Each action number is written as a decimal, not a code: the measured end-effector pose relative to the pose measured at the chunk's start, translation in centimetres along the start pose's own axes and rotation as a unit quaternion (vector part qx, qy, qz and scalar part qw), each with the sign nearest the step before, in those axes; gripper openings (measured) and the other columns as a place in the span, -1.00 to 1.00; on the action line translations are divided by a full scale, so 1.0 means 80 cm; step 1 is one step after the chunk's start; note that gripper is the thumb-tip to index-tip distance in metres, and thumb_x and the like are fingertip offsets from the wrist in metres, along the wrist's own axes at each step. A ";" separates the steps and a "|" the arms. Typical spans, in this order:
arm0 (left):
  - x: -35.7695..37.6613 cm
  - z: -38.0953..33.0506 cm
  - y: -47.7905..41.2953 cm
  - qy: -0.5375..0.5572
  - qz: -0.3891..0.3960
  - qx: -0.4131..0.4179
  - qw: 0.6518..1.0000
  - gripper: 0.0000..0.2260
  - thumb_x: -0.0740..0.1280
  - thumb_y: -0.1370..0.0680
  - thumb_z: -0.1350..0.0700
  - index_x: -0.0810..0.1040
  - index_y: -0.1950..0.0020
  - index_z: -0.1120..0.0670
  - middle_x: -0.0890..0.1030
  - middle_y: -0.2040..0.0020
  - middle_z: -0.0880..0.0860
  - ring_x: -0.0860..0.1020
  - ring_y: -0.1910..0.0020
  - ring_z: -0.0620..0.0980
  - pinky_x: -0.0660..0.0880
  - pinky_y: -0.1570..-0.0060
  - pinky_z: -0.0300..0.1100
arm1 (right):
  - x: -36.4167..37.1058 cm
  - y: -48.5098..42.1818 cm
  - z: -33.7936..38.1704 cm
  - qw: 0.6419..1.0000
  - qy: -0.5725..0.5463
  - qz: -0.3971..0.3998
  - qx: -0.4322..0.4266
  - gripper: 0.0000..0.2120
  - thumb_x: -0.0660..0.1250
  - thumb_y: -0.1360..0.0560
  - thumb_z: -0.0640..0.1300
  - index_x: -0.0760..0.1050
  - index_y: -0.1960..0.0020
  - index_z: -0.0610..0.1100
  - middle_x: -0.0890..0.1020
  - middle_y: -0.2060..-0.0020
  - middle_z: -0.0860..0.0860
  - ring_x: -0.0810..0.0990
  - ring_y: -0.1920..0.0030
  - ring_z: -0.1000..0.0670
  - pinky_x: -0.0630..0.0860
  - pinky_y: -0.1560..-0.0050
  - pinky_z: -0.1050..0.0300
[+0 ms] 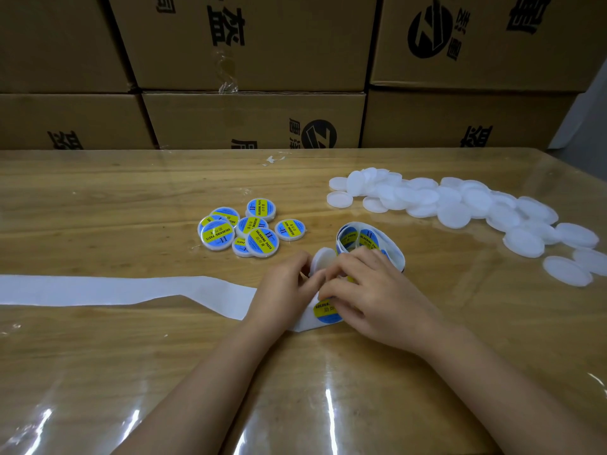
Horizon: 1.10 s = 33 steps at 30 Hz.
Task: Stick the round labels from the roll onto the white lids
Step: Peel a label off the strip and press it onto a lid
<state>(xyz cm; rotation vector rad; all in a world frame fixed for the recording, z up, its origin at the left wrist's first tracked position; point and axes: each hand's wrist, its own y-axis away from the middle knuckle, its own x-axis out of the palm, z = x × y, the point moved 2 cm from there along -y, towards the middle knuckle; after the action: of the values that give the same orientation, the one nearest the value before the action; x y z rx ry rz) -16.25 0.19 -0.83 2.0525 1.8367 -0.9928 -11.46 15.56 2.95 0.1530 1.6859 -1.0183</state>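
The left hand (285, 280) grips one white lid (321, 259), tilted on its edge, at the middle of the table (98, 198). The right hand (364, 290) lies with bent fingers on a label (325, 311) on the strip (115, 289); whether it pinches the label I cannot tell, its fingertips are hidden. The roll (361, 239) stands just behind this hand and is partly covered by it. Labelled lids (243, 229) lie to the left, blank lids (460, 205) to the right. The boxes (253, 119) behind are closed, so their content is not visible.
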 end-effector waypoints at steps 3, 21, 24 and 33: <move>0.001 0.005 -0.004 0.005 -0.014 -0.013 1.000 -0.79 0.38 -0.51 0.07 0.41 0.27 0.05 0.40 0.42 -0.09 0.36 0.42 -0.18 0.28 0.37 -0.29 | -0.002 0.002 -0.003 0.999 -0.033 -0.005 0.015 -0.88 0.36 -0.40 -0.23 0.62 0.11 -0.08 0.58 0.09 0.00 0.50 0.08 -0.08 0.40 0.07 0.05; -0.008 0.005 -0.004 0.188 -0.067 -0.080 0.977 -0.88 0.30 -0.57 0.19 0.50 0.13 -0.01 0.64 0.16 0.04 0.61 0.25 -0.17 0.51 0.15 -0.30 | -0.002 0.006 -0.011 0.975 -0.180 -0.100 0.086 -0.94 0.33 -0.34 -0.30 0.51 0.19 -0.22 0.53 0.11 -0.03 0.51 0.07 -0.06 0.44 0.00 0.02; -0.008 0.004 -0.004 0.269 -0.091 -0.094 0.954 -0.87 0.20 -0.62 0.20 0.44 0.06 -0.02 0.60 0.03 0.06 0.67 0.14 0.02 0.60 0.05 -0.07 | -0.001 0.007 -0.016 0.956 -0.224 -0.150 0.113 -0.94 0.28 -0.34 -0.35 0.49 0.20 -0.25 0.53 0.17 -0.03 0.50 0.08 -0.01 0.42 -0.05 0.04; -0.022 -0.013 -0.001 0.375 -0.134 -0.037 0.917 -0.83 0.14 -0.65 0.13 0.44 -0.09 -0.12 0.63 0.06 0.04 0.68 0.20 0.06 0.60 0.25 -0.20 | -0.009 0.011 -0.029 0.877 -0.313 -0.251 0.265 -0.84 0.32 -0.40 -0.29 0.46 0.19 -0.04 0.55 0.24 0.00 0.53 0.15 0.10 0.42 0.04 0.30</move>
<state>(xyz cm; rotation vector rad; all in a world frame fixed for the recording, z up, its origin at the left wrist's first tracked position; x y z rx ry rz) -15.99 -0.58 1.05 2.3690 2.5081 -0.1361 -12.37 17.99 3.14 -0.2592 0.8277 -1.6929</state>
